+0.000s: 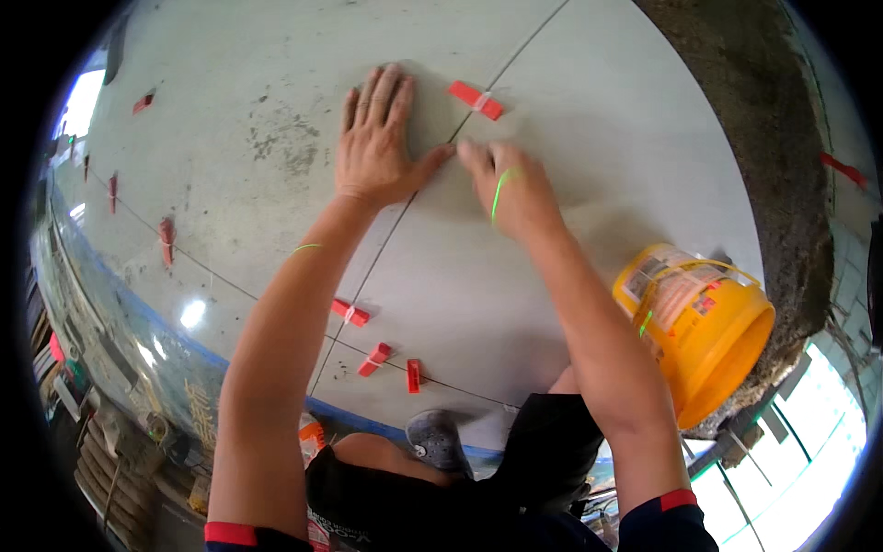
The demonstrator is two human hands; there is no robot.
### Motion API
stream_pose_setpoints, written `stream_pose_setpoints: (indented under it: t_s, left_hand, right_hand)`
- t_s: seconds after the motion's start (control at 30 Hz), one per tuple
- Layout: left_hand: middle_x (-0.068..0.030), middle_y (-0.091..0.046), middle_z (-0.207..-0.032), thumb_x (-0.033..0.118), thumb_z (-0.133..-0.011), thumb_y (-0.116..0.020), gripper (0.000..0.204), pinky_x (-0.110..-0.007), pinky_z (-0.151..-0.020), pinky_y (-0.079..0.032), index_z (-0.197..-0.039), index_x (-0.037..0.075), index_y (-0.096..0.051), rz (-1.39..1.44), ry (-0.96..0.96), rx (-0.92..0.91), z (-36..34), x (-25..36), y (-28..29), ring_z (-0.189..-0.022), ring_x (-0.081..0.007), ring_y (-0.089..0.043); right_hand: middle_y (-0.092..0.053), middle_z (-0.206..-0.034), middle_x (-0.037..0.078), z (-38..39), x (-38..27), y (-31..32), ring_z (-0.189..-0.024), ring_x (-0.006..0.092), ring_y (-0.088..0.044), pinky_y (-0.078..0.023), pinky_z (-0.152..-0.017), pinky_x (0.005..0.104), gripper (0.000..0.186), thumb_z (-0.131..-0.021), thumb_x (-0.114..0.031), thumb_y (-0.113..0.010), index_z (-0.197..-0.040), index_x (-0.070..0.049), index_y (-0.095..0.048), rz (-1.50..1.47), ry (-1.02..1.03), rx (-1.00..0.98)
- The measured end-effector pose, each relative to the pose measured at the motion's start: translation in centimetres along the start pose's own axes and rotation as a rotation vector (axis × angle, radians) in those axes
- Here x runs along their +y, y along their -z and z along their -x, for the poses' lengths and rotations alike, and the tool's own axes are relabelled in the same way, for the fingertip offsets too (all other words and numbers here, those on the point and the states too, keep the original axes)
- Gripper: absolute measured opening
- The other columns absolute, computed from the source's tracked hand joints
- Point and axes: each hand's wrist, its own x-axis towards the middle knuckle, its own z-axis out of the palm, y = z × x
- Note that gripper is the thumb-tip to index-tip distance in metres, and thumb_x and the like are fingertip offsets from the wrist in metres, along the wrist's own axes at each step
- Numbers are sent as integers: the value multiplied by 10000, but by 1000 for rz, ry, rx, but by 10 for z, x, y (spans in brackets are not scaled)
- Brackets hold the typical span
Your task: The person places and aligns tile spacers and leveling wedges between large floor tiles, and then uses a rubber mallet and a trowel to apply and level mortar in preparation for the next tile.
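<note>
My left hand [375, 147] lies flat on a large pale grey floor tile [230, 55], fingers stretched out and thumb reaching to the thin joint line [391, 235]. Across that joint, my right hand [515, 189] is closed with curled fingers, low over the neighbouring tile, its fingertips close to the left thumb. Whatever it may hold is hidden under the fingers. Just beyond my hands a red tile-levelling wedge [487, 106] sits across the joint in a whitish clip [481, 99]. A green light line crosses both arms.
More red wedges [350, 312] sit around the joint crossing nearer my legs, and others [166, 241] along the left joint. A yellow bucket [722, 354] lies tipped at right, beside the tile edge and rough dark ground [773, 138]. My shoe [440, 440] rests near blue edging [354, 419].
</note>
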Motion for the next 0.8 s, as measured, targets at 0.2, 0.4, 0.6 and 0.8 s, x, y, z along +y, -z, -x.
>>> stream_pose_setpoints:
  t_s: [0.2, 0.4, 0.6, 0.8]
  left_hand:
    - [-138, -376, -1598, 486, -885, -678, 809, -494, -1250, -205, -1511, 53, -406, 22, -4, 39, -1, 5, -2, -1508, -331, -294]
    - [-156, -324, -1623, 483, -894, -666, 851, -509, -1255, -175, -1531, 7, -363, 56, 2, -25, 1, 10, 8, -1531, -334, -246]
    - [-178, -291, -1631, 506, -875, -686, 906, -522, -1250, -155, -1538, -4, -339, -24, 108, -21, -1, 4, 5, -1538, -358, -211]
    - [-199, -299, -1628, 518, -860, -684, 934, -529, -1249, -137, -1540, -18, -335, 36, 38, -37, -19, 24, 0, -1544, -363, -205]
  right_hand:
    - [-533, -1219, 184, 216, 70, -154, -924, 360, -679, -572, -787, 471, 292, -931, -169, -549, -1218, -125, -582, 326, 586, -447]
    - [-559, -1233, 151, 214, 93, -191, -1082, 321, -637, -575, -831, 419, 245, -905, -124, -569, -1148, -98, -592, 211, 841, -163]
    - [-656, -823, 97, 104, 85, -57, -736, 217, -656, -539, -689, 344, 141, -1001, -119, -609, -1090, -13, -634, -127, 245, 490]
    - [-654, -933, 70, -93, 116, 86, -878, 186, -650, -521, -771, 346, 330, -983, -250, -659, -1200, -4, -623, -960, -28, 931]
